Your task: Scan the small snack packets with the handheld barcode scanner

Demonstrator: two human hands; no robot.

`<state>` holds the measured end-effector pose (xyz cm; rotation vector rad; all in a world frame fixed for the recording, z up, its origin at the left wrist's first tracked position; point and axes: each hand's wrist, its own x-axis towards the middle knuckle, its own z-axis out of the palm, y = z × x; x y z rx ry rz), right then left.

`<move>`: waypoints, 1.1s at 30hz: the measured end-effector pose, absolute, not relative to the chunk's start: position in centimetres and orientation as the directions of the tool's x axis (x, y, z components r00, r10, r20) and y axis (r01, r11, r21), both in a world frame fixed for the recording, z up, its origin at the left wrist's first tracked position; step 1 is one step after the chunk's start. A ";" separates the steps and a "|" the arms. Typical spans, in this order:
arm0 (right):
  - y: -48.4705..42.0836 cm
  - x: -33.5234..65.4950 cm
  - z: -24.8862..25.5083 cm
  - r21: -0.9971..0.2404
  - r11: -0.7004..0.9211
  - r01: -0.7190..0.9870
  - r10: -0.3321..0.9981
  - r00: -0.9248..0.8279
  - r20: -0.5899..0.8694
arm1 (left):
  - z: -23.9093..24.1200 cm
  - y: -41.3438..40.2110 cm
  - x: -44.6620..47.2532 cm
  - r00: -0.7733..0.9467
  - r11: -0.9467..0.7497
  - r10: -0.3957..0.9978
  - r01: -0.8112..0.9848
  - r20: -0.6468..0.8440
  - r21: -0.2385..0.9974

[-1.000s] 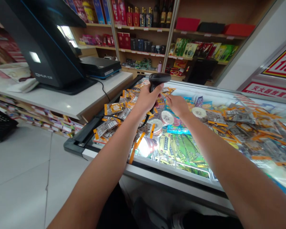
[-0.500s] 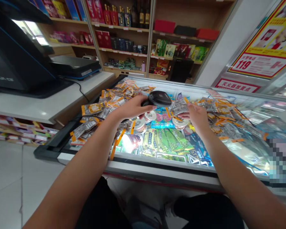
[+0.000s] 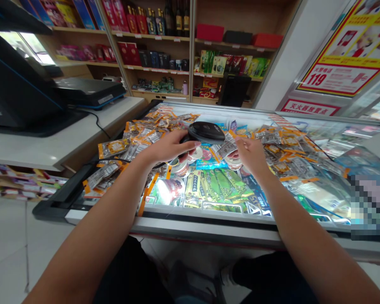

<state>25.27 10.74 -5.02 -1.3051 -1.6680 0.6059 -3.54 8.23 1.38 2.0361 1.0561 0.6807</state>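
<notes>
My left hand (image 3: 174,147) is wrapped round the handle of a black barcode scanner (image 3: 207,131), whose head points to the right. Between the fingers of my right hand (image 3: 249,153) is a small clear snack packet (image 3: 225,147) with orange edges and a printed label. The packet is held just right of the scanner's head, over the glass top. Similar packets lie in a loose pile (image 3: 139,137) on the left of the glass and in another pile (image 3: 291,147) on the right. Under the glass show green ice-cream packs (image 3: 226,183) and round tubs.
The chest freezer (image 3: 190,223) has a grey front rail near my legs. A counter (image 3: 114,118) at the left carries a weighing scale (image 3: 88,90) and a dark terminal (image 3: 15,84). Stocked shelves (image 3: 158,71) stand behind, and a sign (image 3: 331,80) hangs at the right.
The packet in my right hand has tilted more steeply, its left end lower. My left hand still grips the scanner. The whole view has shifted a little.
</notes>
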 end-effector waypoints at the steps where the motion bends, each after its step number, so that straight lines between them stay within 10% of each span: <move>1: 10.7 25.3 -5.1 -0.804 0.320 0.501 0.935 -0.030 0.353 | 1.4 8.2 -3.5 0.526 -0.394 0.843 0.454 0.116 0.799; 10: 10.4 25.6 -4.0 -0.712 0.293 0.639 0.923 0.005 0.385 | 1.6 8.4 -3.8 0.511 -0.398 0.844 0.397 0.161 0.827; 19: 12.0 32.3 -3.2 -0.173 -0.009 0.985 0.736 0.124 0.666 | 0.3 11.6 -5.3 -0.079 -0.297 0.940 0.282 0.330 0.912; 28: 13.6 18.9 -4.5 -0.028 0.592 0.805 0.687 -0.486 0.541 | 0.4 12.1 -6.4 -0.255 -0.284 0.911 0.180 0.324 0.942; 33: 21.6 12.6 -6.4 -0.178 0.587 0.789 0.767 -0.472 0.435 | 0.4 12.0 -6.3 -0.240 -0.302 0.909 0.179 0.339 0.936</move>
